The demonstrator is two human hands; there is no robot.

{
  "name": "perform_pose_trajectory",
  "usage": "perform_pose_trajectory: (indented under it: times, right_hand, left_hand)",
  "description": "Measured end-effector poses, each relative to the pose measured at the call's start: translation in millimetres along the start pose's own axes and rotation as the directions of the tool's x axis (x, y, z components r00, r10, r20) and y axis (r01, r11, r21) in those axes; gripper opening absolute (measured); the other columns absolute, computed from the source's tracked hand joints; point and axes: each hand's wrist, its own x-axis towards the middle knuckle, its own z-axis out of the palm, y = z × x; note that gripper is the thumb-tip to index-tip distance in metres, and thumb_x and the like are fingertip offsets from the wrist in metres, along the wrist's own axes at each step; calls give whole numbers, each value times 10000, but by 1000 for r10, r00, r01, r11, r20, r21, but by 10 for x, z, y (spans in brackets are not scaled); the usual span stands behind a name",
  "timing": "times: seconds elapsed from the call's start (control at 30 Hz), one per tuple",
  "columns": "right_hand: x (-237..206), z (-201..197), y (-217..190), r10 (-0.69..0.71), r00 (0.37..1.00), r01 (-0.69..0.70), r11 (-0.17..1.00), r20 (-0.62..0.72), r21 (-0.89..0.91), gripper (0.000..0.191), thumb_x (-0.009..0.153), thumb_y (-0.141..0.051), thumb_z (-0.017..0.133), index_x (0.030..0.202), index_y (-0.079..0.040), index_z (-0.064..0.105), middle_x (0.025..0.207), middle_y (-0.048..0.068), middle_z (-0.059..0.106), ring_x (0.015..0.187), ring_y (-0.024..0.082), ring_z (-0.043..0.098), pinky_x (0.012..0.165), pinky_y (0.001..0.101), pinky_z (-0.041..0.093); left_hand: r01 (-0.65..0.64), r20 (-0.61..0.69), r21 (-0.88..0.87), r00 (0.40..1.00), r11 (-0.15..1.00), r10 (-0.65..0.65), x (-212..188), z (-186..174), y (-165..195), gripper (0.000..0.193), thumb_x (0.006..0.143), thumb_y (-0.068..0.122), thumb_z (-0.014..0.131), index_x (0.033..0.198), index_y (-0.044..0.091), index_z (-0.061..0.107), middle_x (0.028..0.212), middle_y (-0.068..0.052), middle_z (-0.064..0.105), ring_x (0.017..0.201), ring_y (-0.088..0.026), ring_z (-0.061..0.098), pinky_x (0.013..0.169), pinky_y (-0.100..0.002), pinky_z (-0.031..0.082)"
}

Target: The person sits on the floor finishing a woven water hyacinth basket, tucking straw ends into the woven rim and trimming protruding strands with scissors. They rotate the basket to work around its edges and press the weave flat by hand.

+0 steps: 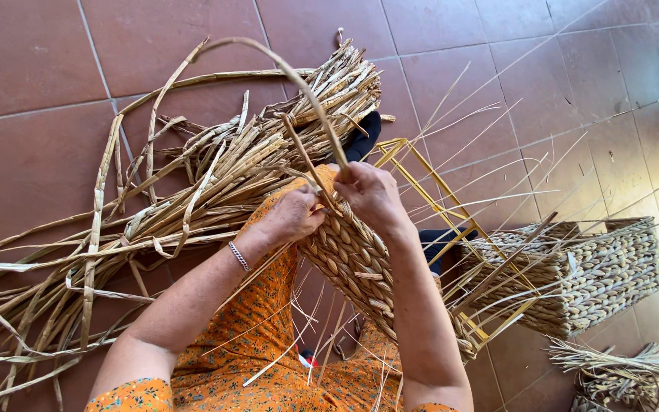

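A half-woven straw basket (356, 263) on a yellow wire frame (429, 187) rests tilted across my lap. My left hand (291, 216) pinches the woven edge at its upper end. My right hand (371, 196) grips a long dried reed strand (284, 69) just above the weave; the strand arches up and away to the left. A silver bracelet (239, 256) sits on my left wrist. Thin loose stalks stick out from the basket's far side.
A large bundle of dried reeds (192, 191) lies on the red tiled floor (32, 61) to my left. A finished rectangular woven basket (604, 271) lies on its side at right, and another small woven piece (619, 378) is at bottom right.
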Motion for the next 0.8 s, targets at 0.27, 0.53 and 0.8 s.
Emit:
perform_pose_trajectory:
  times: [0.27, 0.53, 0.8]
  right_hand:
    - [-335, 91, 289, 131, 990, -96, 898, -54, 429, 55, 1000, -73, 649, 1053, -73, 658, 922, 28, 753, 829, 84, 687, 743, 272, 598]
    - [-386, 259, 494, 164, 984, -103, 836, -66, 540, 61, 1025, -70, 605, 1073, -61, 642, 931, 33, 709, 864, 85, 684, 808, 274, 626]
    - [-368, 362, 669, 150, 986, -64, 732, -69, 679, 76, 1036, -70, 583, 1107, -55, 603, 1074, 62, 737, 947, 102, 705, 828, 268, 626]
  left_hand:
    - [-440, -83, 97, 890, 893, 448, 150, -179, -28, 663, 759, 93, 753, 1392, 157, 565, 1456, -105, 558, 1442, -274, 453, 1234, -470, 285]
    - [-354, 110, 291, 935, 889, 336, 296, -240, 23, 444, 714, 246, 859, 1132, 177, 728, 1252, -158, 639, 1282, -302, 524, 1140, -488, 307]
    - [61, 277, -336, 960, 940, 37, 264, -249, -38, 308, 852, 152, 737, 1158, 150, 709, 1049, -55, 774, 1000, -189, 734, 891, -320, 584]
